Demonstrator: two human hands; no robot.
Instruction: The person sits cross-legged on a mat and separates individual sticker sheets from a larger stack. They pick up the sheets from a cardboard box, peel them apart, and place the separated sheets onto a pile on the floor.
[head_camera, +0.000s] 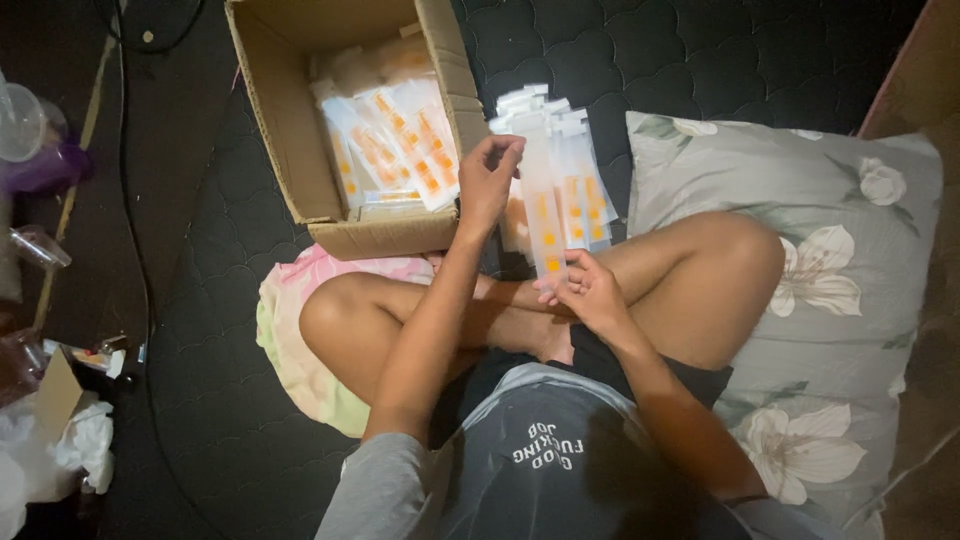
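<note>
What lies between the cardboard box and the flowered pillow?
In the head view, a fanned pile of clear packets with orange marks lies on the dark mat between the cardboard box and the flowered pillow.

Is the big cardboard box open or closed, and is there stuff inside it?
Open. The cardboard box has its flaps folded out, and clear packets with orange marks are piled inside, filling much of it.

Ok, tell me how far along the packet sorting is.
Done: a fanned stack of packets lies on the dark mat beside the cardboard box. In hand: one long clear packet with orange marks, the left hand pinching its top, the right hand its bottom. Left: many similar packets in the box.
</note>
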